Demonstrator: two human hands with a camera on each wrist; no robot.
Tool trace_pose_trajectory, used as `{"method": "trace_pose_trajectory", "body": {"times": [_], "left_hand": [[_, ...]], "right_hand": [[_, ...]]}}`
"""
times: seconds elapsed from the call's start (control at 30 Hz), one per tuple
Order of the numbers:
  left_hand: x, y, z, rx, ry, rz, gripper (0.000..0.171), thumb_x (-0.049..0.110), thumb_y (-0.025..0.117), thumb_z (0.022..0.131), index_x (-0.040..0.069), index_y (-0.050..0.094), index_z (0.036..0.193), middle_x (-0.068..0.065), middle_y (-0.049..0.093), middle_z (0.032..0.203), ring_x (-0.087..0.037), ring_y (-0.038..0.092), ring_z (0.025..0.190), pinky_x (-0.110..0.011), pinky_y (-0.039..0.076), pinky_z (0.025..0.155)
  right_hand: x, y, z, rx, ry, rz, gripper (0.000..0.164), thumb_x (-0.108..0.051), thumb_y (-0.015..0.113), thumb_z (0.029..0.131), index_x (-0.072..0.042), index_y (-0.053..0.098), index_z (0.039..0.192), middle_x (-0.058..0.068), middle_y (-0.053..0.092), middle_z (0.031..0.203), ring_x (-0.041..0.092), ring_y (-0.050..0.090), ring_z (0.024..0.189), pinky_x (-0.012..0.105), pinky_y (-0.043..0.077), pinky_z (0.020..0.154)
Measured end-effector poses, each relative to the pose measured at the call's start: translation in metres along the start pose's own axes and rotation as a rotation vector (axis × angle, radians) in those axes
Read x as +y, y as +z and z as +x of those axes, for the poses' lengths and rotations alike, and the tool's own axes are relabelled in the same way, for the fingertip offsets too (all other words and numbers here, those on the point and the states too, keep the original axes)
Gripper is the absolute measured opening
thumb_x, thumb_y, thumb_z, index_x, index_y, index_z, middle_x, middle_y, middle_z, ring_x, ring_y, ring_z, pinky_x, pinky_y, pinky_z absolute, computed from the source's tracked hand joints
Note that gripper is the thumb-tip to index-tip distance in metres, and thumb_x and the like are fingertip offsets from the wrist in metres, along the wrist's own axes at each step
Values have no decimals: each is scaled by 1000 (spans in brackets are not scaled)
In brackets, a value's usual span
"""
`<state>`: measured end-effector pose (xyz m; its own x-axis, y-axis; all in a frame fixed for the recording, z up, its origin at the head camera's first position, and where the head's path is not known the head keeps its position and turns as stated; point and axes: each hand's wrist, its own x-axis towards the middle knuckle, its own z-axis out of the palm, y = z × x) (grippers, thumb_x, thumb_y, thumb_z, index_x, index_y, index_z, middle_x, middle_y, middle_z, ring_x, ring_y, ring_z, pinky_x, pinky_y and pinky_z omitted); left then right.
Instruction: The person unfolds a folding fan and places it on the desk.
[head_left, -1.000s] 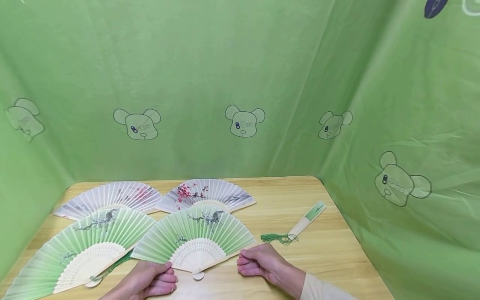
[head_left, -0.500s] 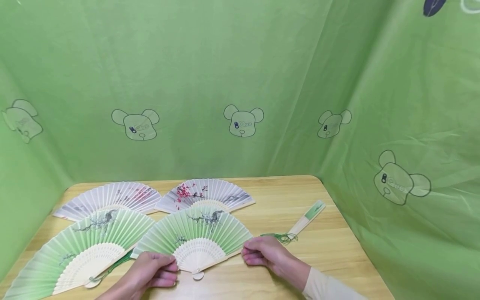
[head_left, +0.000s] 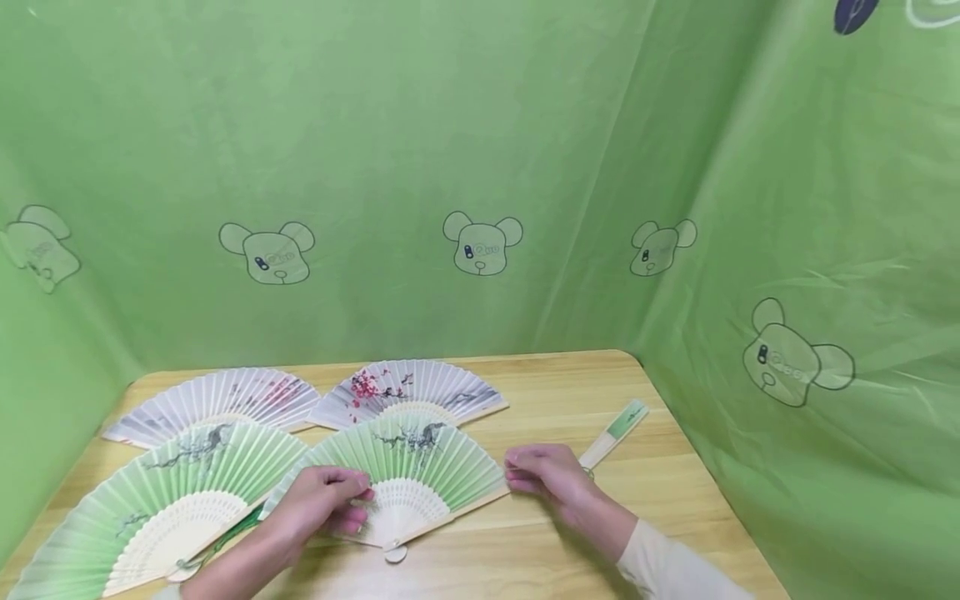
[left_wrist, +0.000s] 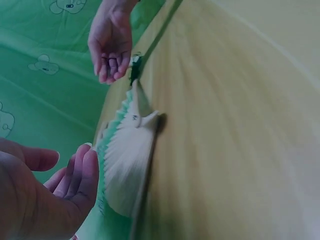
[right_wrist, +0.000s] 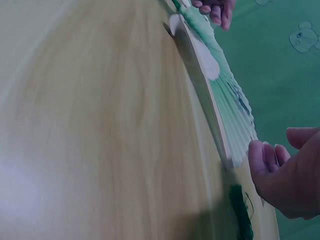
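Note:
A green folding fan (head_left: 450, 467) with a dark branch print and pale ribs lies spread on the table. My left hand (head_left: 322, 504) hovers above its left part, covering some of the ribs and cloth. In the left wrist view a gap shows between that hand's thumb and loosely bent fingers, with nothing held. Beside the fan's right tip is my right hand (head_left: 551, 479), its thumb apart from relaxed fingers in the right wrist view. Beyond it a folded fan (head_left: 615, 437) lies slanted, its green tassel (right_wrist: 240, 210) mostly hidden in the head view.
Another spread green fan (head_left: 180, 508) lies at left, its edge meeting the front fan. Behind them are two spread whitish fans (head_left: 225, 404) (head_left: 420, 387) with red blossom prints. Green curtains (head_left: 390, 125) with bear outlines surround the wooden table (head_left: 675, 500).
Both hands have let go of the front green fan's outer ribs. The left hand rose up and over the fan; the right moved away up and to the right. The fan stays spread.

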<state>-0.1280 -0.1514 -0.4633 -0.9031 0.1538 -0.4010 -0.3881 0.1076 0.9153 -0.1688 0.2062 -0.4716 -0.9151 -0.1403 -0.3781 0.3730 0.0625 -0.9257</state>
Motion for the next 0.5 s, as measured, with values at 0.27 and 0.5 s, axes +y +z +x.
{"method": "trace_pose_trajectory", "body": {"times": [0.27, 0.5], "left_hand": [[20, 23, 17, 7, 55, 33, 37, 13, 67, 98, -11, 64, 125, -19, 75, 106, -15, 70, 71, -30, 67, 67], [32, 58, 33, -14, 124, 51, 33, 9, 65, 97, -11, 66, 124, -23, 75, 105, -16, 70, 73, -33, 68, 70]], "right_hand": [[-5, -17, 10, 121, -45, -15, 41, -8, 65, 100, 14, 58, 132, 20, 72, 116, 21, 74, 98, 30, 66, 93], [-3, -41, 13, 216, -49, -13, 41, -6, 63, 101, 13, 56, 137, 21, 72, 119, 20, 74, 98, 31, 67, 93]]}}
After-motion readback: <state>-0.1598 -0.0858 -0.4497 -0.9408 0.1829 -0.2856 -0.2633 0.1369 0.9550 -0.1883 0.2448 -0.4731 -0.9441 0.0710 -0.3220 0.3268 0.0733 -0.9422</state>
